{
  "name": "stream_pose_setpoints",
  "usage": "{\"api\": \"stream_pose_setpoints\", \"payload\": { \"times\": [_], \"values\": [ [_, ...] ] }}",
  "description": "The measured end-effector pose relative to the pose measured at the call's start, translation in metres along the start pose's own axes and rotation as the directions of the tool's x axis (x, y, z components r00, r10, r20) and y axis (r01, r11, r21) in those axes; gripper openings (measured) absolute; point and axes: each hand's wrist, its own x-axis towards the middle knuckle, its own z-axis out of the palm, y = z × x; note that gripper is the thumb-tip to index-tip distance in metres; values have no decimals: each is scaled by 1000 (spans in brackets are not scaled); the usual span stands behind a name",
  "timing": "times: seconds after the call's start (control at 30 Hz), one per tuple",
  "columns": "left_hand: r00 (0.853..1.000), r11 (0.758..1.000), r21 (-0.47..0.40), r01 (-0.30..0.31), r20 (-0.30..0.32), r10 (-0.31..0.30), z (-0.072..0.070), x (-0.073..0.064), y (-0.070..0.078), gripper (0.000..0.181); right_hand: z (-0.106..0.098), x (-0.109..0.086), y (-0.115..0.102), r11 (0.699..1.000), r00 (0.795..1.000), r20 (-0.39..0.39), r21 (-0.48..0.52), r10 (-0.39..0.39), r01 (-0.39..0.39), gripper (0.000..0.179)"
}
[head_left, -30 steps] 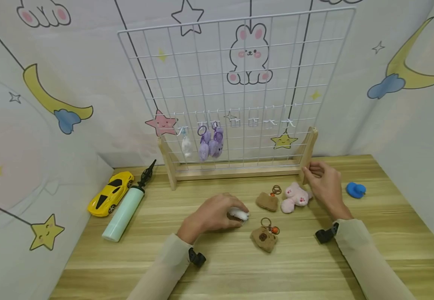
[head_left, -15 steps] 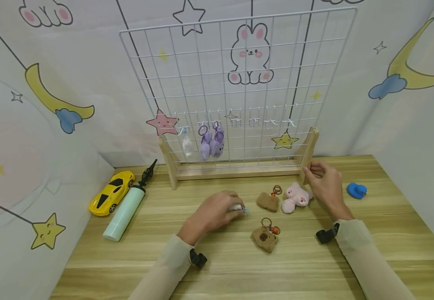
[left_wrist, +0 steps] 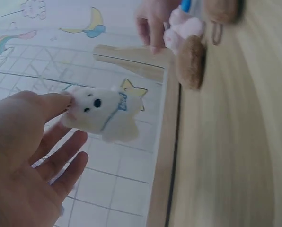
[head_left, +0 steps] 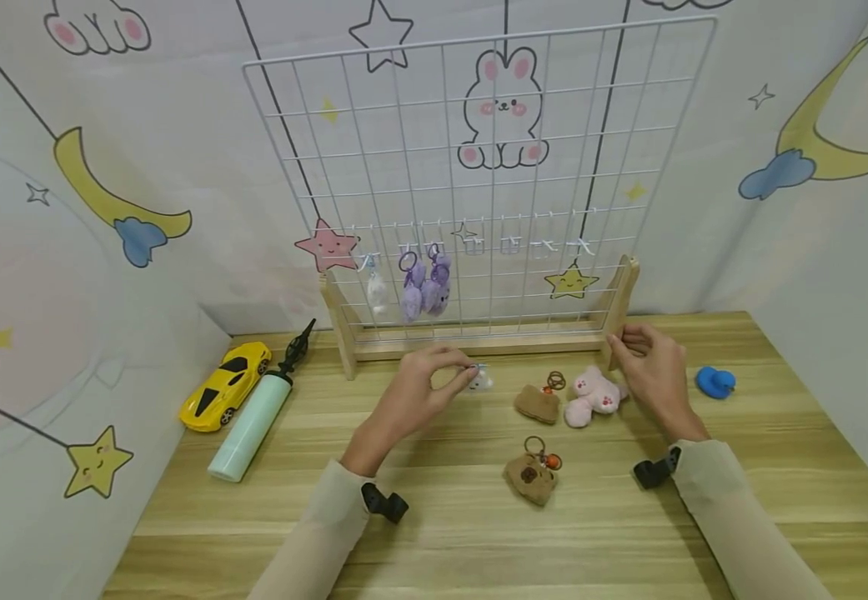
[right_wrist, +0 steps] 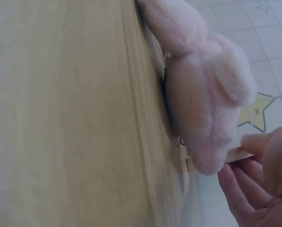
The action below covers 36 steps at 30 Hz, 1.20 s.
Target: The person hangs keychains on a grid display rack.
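My left hand [head_left: 418, 387] pinches a small white plush keychain [left_wrist: 103, 111] by its top, between thumb and fingertips. It has a black nose, dark eyes and a blue strap, and hangs in front of the white wire rack [head_left: 494, 196]. With my right hand [head_left: 654, 367] I grip the rack's right wooden foot [head_left: 618, 304] by thumb and fingers. Beside that hand lies a pink plush [head_left: 593, 397]. Two brown plush keychains, one farther back [head_left: 539, 403] and one nearer [head_left: 531, 478], lie on the table. A white plush [head_left: 378, 293] and two purple plushes [head_left: 413, 290] hang on the rack.
Several clear hooks [head_left: 546, 245] line one bar of the rack. At left on the table are a yellow toy car [head_left: 225, 387] and a pale green pump [head_left: 253, 425]. A blue rubber duck [head_left: 715, 382] sits at right. Printed cloth walls surround the table.
My left hand has moved up and back toward the rack, raising the white plush keychain, which now hangs from the fingertips. My right hand stays on the wooden foot.
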Motion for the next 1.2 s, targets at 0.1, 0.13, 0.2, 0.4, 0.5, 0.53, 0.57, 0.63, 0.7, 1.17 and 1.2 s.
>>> {"api": "stream_pose_setpoints", "payload": {
  "times": [0.1, 0.13, 0.2, 0.4, 0.5, 0.53, 0.57, 0.63, 0.7, 1.17, 1.2],
  "values": [
    [997, 998, -65, 7, -71, -11, -6, 6, 3, 15, 0, 0, 0, 1000, 1000, -1, 1, -1, 1, 31],
    [996, 995, -94, 10, -91, -19, -8, 9, 5, 16, 0, 0, 0, 1000, 1000, 0, -1, 0, 0, 31],
    [990, 987, -159, 20, -132, -41, -12, 14, 8, 16, 0, 0, -1, 1000, 1000, 0, -1, 2, -2, 32],
    [948, 937, -350, 18, -292, -128, -18, 33, 17, 16, -1, -2, 0, 1000, 1000, 7, 1, 7, -7, 32],
    [922, 902, -431, -1, -349, -166, -18, 42, 21, 17, -1, -2, -1, 1000, 1000, 1, 0, 5, -5, 31],
    [915, 891, -454, -5, -361, -179, -18, 45, 23, 18, -1, -2, -1, 1000, 1000, -1, -2, 4, -4, 31],
    [909, 877, -480, -13, -370, -189, -17, 48, 24, 18, -1, -2, -1, 1000, 1000, -5, -4, 3, -3, 31],
    [899, 853, -522, -24, -384, -210, -16, 54, 27, 19, 0, -2, -1, 1000, 1000, -9, -6, -3, 3, 31],
    [892, 832, -553, -42, -396, -218, -14, 60, 30, 20, 1, -1, -1, 1000, 1000, -10, 0, -10, 10, 30],
    [837, 802, -596, 26, -426, -343, -6, 98, 45, 30, 1, 0, 0, 1000, 1000, -13, -14, -8, 8, 30],
    [834, 799, -601, 36, -422, -355, -6, 98, 45, 31, 1, 0, 0, 1000, 1000, -12, -11, -6, 6, 30]
  ]
}}
